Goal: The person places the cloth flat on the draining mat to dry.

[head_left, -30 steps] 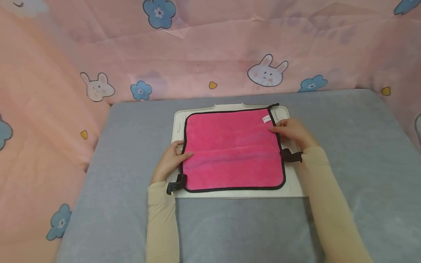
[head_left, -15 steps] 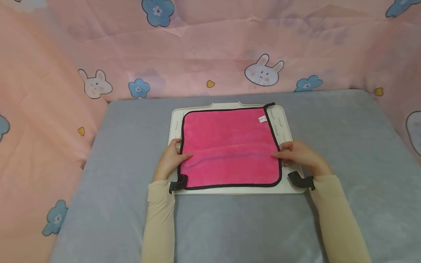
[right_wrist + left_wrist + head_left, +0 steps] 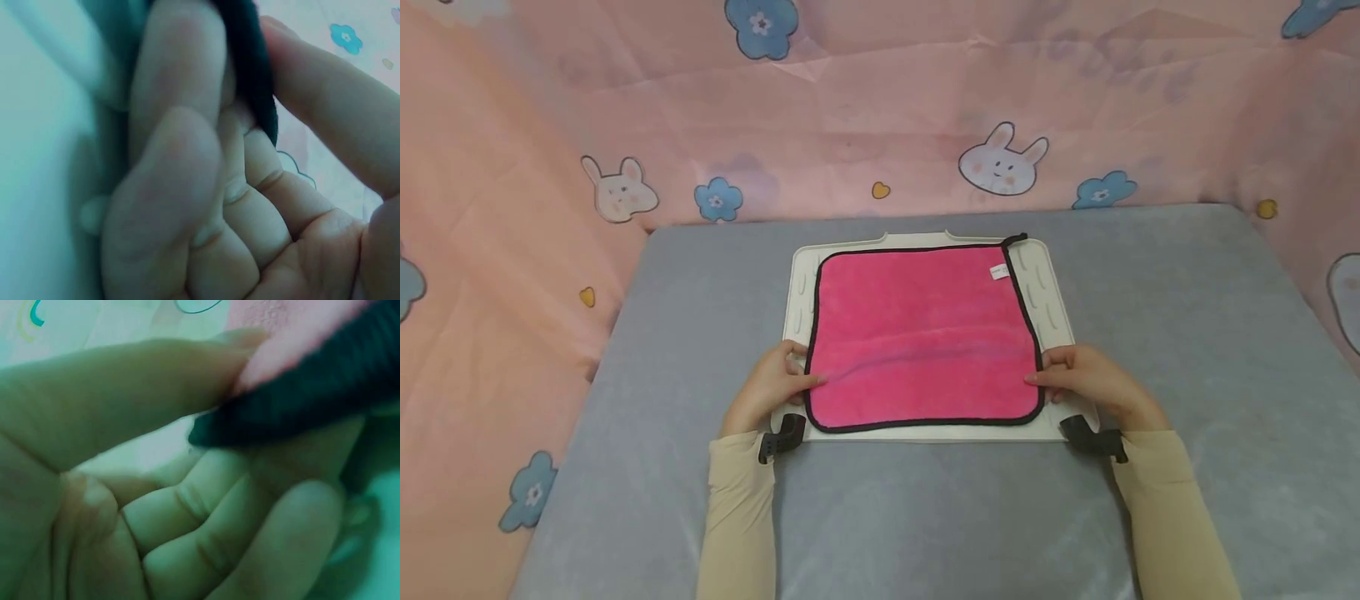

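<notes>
A pink cloth [image 3: 925,333] with black edging and a small white tag near its far right corner lies spread over a white board [image 3: 1060,333] with raised ribs. My left hand [image 3: 771,383] pinches the cloth's left edge near the front, thumb on top and fingers beneath. On the opposite side my right hand [image 3: 1093,379] pinches the right edge at about the same height. In the left wrist view the black edging [image 3: 281,412] runs between thumb and fingers. The right wrist view shows the edging [image 3: 250,69] between the thumb and the curled fingers. A crease crosses the cloth between both hands.
The board rests on a table covered in grey cloth [image 3: 925,517]. Behind and to the left hangs a pink curtain [image 3: 850,100] printed with rabbits and flowers. A black loop [image 3: 1015,239] sticks out from the cloth's far right corner.
My right hand has slid down the cloth's right edge toward the front. More recently my left hand has moved down the left edge. The cloth stays nearly in place on the board.
</notes>
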`<state>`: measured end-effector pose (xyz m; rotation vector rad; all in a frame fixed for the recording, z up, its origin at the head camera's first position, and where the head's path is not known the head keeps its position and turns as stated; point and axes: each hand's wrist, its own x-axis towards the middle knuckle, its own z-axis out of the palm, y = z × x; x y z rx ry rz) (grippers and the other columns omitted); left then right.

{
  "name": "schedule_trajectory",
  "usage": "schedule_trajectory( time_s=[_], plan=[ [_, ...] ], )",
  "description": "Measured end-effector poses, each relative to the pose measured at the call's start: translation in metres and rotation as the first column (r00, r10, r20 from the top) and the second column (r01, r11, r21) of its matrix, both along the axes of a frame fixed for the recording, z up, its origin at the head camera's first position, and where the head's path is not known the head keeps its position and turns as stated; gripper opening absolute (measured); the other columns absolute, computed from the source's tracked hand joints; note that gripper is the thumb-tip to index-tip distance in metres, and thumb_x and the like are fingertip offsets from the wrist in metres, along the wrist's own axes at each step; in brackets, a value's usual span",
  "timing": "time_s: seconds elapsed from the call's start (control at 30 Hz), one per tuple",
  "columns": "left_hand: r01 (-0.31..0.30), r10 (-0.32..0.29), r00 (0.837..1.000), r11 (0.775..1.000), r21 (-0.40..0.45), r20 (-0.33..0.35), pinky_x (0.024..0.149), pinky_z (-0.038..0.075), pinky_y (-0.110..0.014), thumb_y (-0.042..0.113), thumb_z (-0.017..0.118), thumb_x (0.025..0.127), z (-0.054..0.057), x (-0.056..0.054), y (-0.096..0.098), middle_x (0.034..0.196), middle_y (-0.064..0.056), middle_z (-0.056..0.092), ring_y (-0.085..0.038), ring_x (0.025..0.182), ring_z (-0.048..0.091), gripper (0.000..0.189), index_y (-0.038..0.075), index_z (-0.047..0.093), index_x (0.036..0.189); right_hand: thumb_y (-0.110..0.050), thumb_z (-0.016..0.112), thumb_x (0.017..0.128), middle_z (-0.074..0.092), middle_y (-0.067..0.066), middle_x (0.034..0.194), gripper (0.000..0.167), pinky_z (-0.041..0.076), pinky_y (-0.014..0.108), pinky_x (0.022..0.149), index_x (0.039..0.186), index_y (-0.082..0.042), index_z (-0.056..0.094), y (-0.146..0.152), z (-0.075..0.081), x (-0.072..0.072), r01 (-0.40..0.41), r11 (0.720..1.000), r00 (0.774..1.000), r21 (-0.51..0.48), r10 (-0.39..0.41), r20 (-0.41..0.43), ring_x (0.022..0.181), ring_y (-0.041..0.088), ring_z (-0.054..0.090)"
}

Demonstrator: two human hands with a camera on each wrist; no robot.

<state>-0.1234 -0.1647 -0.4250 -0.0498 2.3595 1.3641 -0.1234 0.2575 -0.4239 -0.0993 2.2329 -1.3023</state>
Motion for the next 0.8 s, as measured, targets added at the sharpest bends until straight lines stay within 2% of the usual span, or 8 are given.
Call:
schedule_trajectory(
  time_s=[0.07,0.17,0.33,0.47,0.67,0.8],
  plan=[
    [0.013,-0.013,1.000,1.000,-0.013,-0.008,0.057,0.047,-0.023,0.008,0.071,0.083,-0.001,0.001,-0.003,0.061,0.000,0.057,-0.009,0.051,0.053,0.027,-0.005,0.051,0.096,-0.012,0.067,0.087,0.054,0.000,0.057,0.023,0.043,0.026,0.056,0.077,0.007,0.058,-0.001,-0.001,0.001,0.000,1.000,1.000,-0.023,0.000,0.002,0.057,0.014,0.054],
    [0.031,-0.031,0.999,0.999,-0.008,-0.017,0.060,0.047,-0.024,0.009,0.070,0.084,-0.003,0.002,-0.007,0.059,0.002,0.058,-0.009,0.052,0.054,0.021,0.000,0.051,0.081,-0.010,0.067,0.087,0.056,0.000,0.058,0.022,0.046,0.026,0.056,0.079,0.008,0.059,-0.002,-0.001,0.001,-0.006,0.999,1.000,-0.042,0.006,0.006,0.057,0.014,0.056],
    [0.067,-0.067,0.998,0.998,0.003,-0.021,0.062,0.047,-0.024,0.012,0.070,0.084,-0.006,0.003,-0.011,0.057,0.003,0.058,-0.009,0.054,0.055,0.020,0.002,0.053,0.077,-0.011,0.068,0.085,0.050,-0.001,0.054,0.026,0.044,0.026,0.055,0.074,0.007,0.055,-0.002,-0.001,0.001,-0.028,0.999,1.000,-0.040,0.028,-0.005,0.056,0.015,0.055],
    [0.093,-0.093,0.996,0.995,0.029,-0.006,0.060,0.047,-0.023,0.012,0.070,0.085,-0.007,0.003,-0.011,0.054,0.004,0.054,-0.009,0.053,0.055,0.022,0.004,0.052,0.073,-0.012,0.069,0.085,0.046,0.000,0.051,0.028,0.043,0.026,0.054,0.069,0.002,0.051,-0.002,-0.001,0.002,-0.032,0.999,0.999,-0.033,0.032,-0.007,0.056,0.015,0.054],
    [0.143,-0.148,0.989,0.977,0.155,0.021,0.057,0.051,-0.023,0.008,0.068,0.086,-0.007,0.002,-0.016,0.055,0.002,0.055,-0.009,0.052,0.055,0.025,0.003,0.049,0.071,-0.009,0.067,0.087,0.047,-0.002,0.052,0.025,0.049,0.028,0.058,0.070,0.001,0.051,0.001,-0.002,0.004,-0.027,0.996,1.000,-0.079,0.026,-0.009,0.057,0.015,0.057],
    [0.153,-0.163,0.986,0.967,0.202,0.036,0.057,0.052,-0.023,0.007,0.066,0.087,-0.006,0.002,-0.019,0.054,0.001,0.053,-0.008,0.052,0.055,0.025,0.003,0.047,0.071,-0.007,0.064,0.088,0.057,-0.003,0.058,0.021,0.050,0.028,0.060,0.074,0.004,0.055,0.004,-0.003,0.005,-0.029,0.989,0.999,-0.143,0.026,-0.019,0.058,0.015,0.059]
  ],
)
